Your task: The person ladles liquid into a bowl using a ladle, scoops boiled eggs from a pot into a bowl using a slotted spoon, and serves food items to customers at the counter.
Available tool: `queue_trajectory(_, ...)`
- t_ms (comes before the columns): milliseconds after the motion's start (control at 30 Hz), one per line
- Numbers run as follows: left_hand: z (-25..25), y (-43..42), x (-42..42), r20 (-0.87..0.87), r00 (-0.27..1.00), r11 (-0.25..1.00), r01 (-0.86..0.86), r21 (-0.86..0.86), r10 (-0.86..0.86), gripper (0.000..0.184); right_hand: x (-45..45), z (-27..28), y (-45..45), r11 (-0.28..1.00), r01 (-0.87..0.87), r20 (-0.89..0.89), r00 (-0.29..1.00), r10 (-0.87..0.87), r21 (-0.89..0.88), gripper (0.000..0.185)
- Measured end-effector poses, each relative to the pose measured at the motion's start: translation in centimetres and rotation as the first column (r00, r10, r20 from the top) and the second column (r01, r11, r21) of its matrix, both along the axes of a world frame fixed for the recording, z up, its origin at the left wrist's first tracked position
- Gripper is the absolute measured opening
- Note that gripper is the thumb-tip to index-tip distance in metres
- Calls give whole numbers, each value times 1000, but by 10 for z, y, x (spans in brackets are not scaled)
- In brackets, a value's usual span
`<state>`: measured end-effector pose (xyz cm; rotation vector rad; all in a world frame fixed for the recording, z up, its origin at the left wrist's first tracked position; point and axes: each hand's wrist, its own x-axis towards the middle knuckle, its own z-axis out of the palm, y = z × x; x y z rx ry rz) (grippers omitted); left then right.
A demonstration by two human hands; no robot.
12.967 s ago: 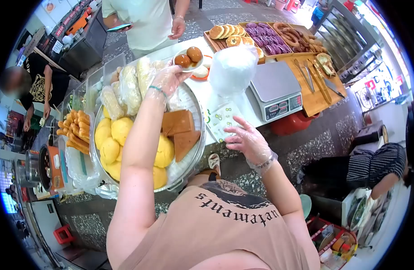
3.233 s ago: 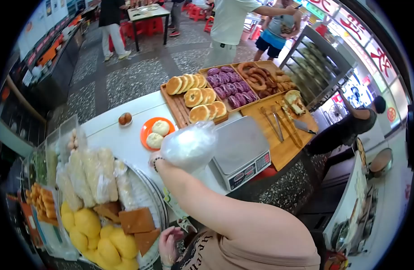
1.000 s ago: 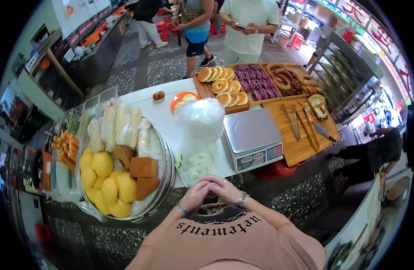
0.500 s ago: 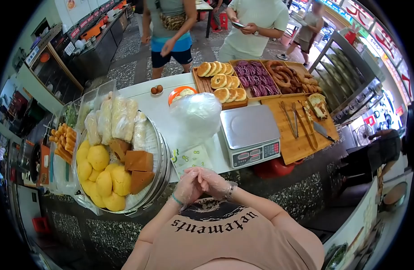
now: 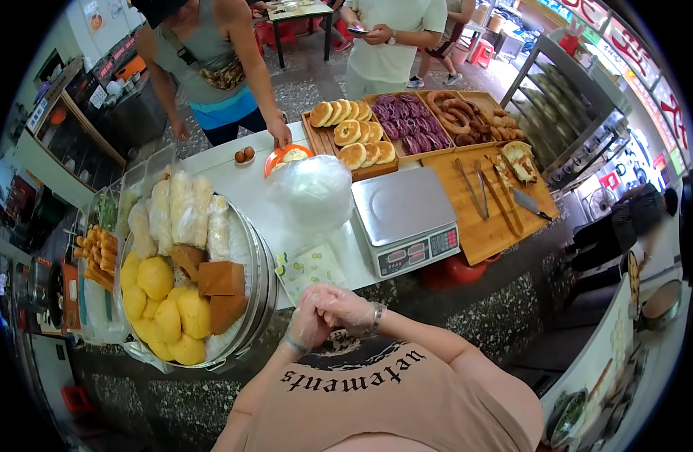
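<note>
My left hand [image 5: 306, 325] and my right hand [image 5: 348, 312] are clasped together in front of my chest, both in clear plastic gloves. Their fingers are folded over each other, and no object shows between them. Just beyond them, a green-patterned plastic bag [image 5: 313, 273] lies on the edge of the white table [image 5: 214, 169]. A digital scale [image 5: 403, 207] stands to the right of the bag. Behind it sits a puffy bundle of clear plastic bags [image 5: 309, 196]. On my left, a round steamer tray [image 5: 267, 279] holds yellow buns [image 5: 168, 320], brown cake blocks [image 5: 222, 279] and wrapped rolls [image 5: 182, 207].
Across the table, a person's hand [image 5: 280, 135] is at an orange plate [image 5: 272, 161]. Another person holds a phone [image 5: 358, 31]. Trays hold round flatbreads [image 5: 348, 133], purple pieces [image 5: 410, 120] and brown rings [image 5: 453, 113]. Tongs [image 5: 471, 188] and a knife [image 5: 530, 203] lie on a wooden board [image 5: 467, 245].
The person in the grey top has stepped up to the table and reached a hand to the orange plate. My view has shifted slightly; my hands stay clasped.
</note>
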<state>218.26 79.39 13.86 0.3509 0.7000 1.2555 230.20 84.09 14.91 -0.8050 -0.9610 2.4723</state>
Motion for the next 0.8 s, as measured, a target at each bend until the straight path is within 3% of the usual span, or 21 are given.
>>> queue_trajectory(167,-1,-1,6,-75,997,999,-12,46,15,20,3,-10,2,999,11,13,1000,-11,30,19)
queue_trajectory(367,4,0,9,-24,998,998,-66,-3,66,18,2,9,3,998,11,111,994,-18,59,23)
queue_trajectory(800,-1,1,10,23,999,999,-45,-6,45,18,4,11,3,1000,21,75,997,-22,13,19)
